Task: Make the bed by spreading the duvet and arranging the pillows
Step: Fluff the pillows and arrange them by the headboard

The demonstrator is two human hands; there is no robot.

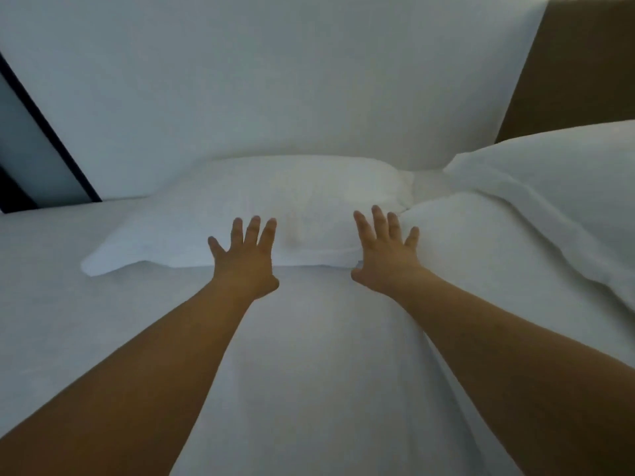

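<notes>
Fingers (pixel 256 231) on the left hand (pixel 245 257) are straight and spread wide, and so are the fingers (pixel 379 225) on the right hand (pixel 386 255). Neither hand holds anything. Both reach out over the near edge of the flat pillow (pixel 261 207), with the palms facing down. They look like they touch it or float just above it — I cannot tell which.

That pillow lies flat on the white sheet (pixel 62 286), at the head of the bed, right in front of the big white headboard (pixel 275 80). A second pillow (pixel 481 242) sits just beside it on the right, touching its corner, and it lies a bit crooked. More puffy white bedding (pixel 567 166) is piled behind that one — it may be the duvet or another pillow, I cannot tell.

I think the pillow is soft and light. It will squash when pushed and then puff back up. It will not break. The cloth looks smooth, so flat hands may slide over it. To move it, it seems best to take it by the two near corners or by both short ends, one hand on each. To make it neat, flat palms can pat and push it. Grabbing only the middle would likely make it sag and wrinkle.
</notes>
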